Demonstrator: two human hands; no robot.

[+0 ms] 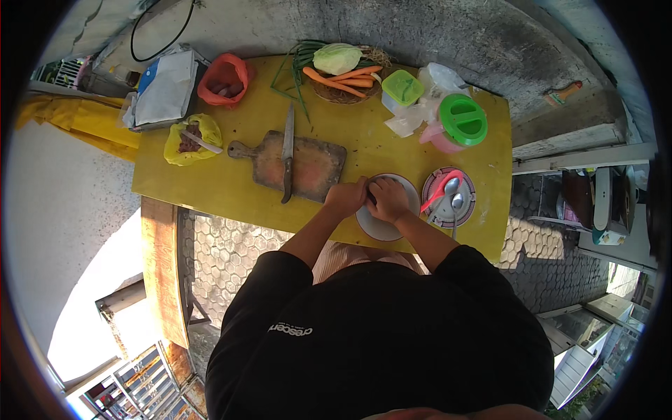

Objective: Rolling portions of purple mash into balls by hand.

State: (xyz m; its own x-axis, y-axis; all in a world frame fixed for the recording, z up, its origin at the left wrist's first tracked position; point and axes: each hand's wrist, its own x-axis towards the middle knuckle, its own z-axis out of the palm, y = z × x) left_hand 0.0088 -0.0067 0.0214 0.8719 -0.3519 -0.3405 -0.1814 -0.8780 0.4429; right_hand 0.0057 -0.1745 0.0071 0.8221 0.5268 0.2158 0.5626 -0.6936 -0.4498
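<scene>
Both hands meet at the left side of a white bowl point(380, 227) with a red rim, near the table's front edge. My left hand point(346, 198) is curled at the rim, between the bowl and the wooden cutting board point(315, 163). Over the bowl, my right hand point(389, 199) has its fingers bent towards the left one. A dark patch shows between the hands; whether it is an object or shadow I cannot tell. Across the board lies a large knife point(288, 142), its dark handle pointing towards me.
Right of the bowl, a patterned plate point(428, 184) carries spoons and a red utensil point(441, 191). A green-lidded pitcher point(462, 121), a lidded plastic box point(402, 88), a basket with carrots point(341, 81) and cabbage point(337, 59), a red bag point(226, 79) and a yellow bag point(210, 128) stand farther back.
</scene>
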